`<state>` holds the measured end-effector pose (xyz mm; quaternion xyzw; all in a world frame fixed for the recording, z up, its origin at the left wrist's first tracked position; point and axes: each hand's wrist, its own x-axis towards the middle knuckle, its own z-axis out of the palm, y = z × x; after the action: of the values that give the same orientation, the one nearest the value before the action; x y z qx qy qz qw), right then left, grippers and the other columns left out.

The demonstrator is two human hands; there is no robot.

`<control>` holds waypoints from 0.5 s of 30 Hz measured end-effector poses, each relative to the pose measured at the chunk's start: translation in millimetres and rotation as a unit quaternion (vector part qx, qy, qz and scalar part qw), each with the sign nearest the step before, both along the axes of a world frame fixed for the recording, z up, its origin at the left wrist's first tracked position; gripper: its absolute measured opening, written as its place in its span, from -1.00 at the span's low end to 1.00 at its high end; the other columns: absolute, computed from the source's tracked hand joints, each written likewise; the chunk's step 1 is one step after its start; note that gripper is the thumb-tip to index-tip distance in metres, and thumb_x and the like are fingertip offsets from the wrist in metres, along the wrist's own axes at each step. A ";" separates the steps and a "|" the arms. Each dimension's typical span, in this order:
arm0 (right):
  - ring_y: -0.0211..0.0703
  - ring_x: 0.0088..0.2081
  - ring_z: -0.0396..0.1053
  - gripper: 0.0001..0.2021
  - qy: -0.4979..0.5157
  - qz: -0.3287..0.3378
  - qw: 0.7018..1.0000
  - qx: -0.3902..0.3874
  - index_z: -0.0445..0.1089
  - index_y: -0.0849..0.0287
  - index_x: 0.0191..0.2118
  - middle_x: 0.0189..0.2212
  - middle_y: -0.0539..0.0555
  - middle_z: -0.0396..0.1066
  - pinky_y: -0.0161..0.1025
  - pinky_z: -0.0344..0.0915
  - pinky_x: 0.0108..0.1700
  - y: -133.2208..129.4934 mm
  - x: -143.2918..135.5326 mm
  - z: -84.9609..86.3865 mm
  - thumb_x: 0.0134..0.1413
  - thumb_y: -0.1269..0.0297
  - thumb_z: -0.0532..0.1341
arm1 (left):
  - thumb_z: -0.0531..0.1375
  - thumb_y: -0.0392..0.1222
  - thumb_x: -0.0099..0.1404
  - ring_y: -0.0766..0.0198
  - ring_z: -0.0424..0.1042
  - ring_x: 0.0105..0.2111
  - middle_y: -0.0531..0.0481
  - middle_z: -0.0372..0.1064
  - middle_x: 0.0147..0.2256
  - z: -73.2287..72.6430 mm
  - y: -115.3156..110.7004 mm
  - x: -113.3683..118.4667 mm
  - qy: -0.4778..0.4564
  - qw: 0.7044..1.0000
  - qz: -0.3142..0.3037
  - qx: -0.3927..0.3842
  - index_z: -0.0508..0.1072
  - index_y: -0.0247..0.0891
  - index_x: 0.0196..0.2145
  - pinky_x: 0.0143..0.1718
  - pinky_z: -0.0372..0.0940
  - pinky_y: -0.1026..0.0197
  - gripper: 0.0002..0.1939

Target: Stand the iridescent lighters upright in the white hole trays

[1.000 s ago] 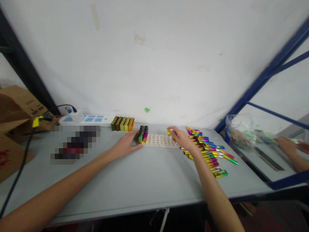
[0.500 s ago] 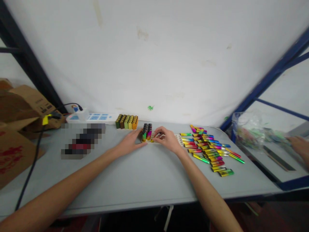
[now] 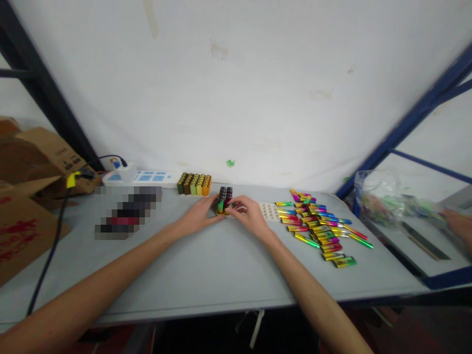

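Note:
Two rows of lighters (image 3: 221, 200) with black tops stand upright at the left end of a white tray (image 3: 271, 212) with rows of holes. My left hand (image 3: 199, 215) curls round that end, its thumb in front and its fingers at the back left. On the other side, my right hand (image 3: 249, 214) pinches a lighter against the rows; its fingers mostly hide it. The middle of the tray is behind this hand. Many shiny multicoloured lighters (image 3: 320, 228) lie loosely piled just right of the tray.
At the back stands a block of gold-topped lighters (image 3: 194, 185) beside a white power strip (image 3: 147, 177). Cardboard boxes (image 3: 29, 211) and a black cable (image 3: 55, 236) are at the left. Beyond a blue frame (image 3: 391, 132), another person's hand (image 3: 457, 226) shows near a plastic bag (image 3: 379, 201).
My right hand has shifted slightly left, closer to the standing rows, and uncovers more of the tray's right end. My left hand stays at the tray's left end.

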<state>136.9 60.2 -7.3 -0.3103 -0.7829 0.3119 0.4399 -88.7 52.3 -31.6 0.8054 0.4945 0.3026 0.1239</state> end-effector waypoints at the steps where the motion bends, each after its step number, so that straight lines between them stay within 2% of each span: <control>1: -0.18 -0.25 0.50 -0.71 0.003 -0.004 1.000 0.003 0.48 0.14 -0.12 -0.21 0.10 0.51 -0.25 0.51 -0.21 -0.4 -1.9 -0.6 0.18 0.03 0.34 | 0.21 0.29 0.31 -0.14 0.38 0.19 -0.30 0.37 0.21 0.5 -0.2 0.3 -0.001 1.000 -0.003 0.001 0.25 -0.30 0.27 0.24 0.25 -0.12 -0.23; 4: -0.17 -0.28 0.50 -0.73 0.009 -0.021 1.000 0.006 0.46 0.14 -0.15 -0.29 0.06 0.52 -0.24 0.50 -0.22 -1.1 -4.7 -1.0 0.16 0.08 0.36 | 0.20 0.29 0.32 -0.13 0.39 0.19 -0.30 0.37 0.21 1.8 -0.8 1.0 -0.005 1.000 -0.008 0.002 0.25 -0.30 0.26 0.23 0.26 -0.10 -0.24; 7: -0.19 -0.31 0.49 -0.72 0.017 -0.039 0.999 0.013 0.43 0.14 -0.10 -0.31 0.04 0.52 -0.25 0.49 -0.26 -0.7 -2.8 0.5 0.17 0.11 0.35 | 0.20 0.31 0.31 -0.15 0.37 0.20 -0.33 0.35 0.22 1.0 -0.3 0.6 -0.003 1.000 -0.004 0.003 0.25 -0.32 0.27 0.25 0.23 -0.12 -0.21; 11: -0.18 -0.26 0.49 -0.67 0.028 -0.064 0.997 0.032 0.36 0.13 0.02 -0.19 0.09 0.52 -0.26 0.48 -0.26 0.2 1.3 3.3 0.17 0.16 0.30 | 0.20 0.31 0.30 -0.17 0.35 0.23 -0.33 0.33 0.24 -1.2 1.0 -0.5 0.002 1.000 0.003 -0.002 0.24 -0.31 0.27 0.27 0.21 -0.14 -0.20; 15: -0.19 -0.24 0.48 -0.72 0.024 -0.053 0.997 0.041 0.36 0.14 -0.02 -0.16 0.10 0.51 -0.22 0.50 -0.19 -1.7 2.2 4.3 0.16 0.24 0.26 | 0.19 0.30 0.31 -0.16 0.35 0.23 -0.31 0.32 0.25 -0.7 0.3 -0.4 0.001 1.000 0.000 -0.003 0.23 -0.29 0.28 0.28 0.20 -0.13 -0.22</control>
<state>139.2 58.5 -3.0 -0.3256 -0.7669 0.2628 0.4865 -89.2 52.6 -32.3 0.8054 0.4952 0.3005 0.1259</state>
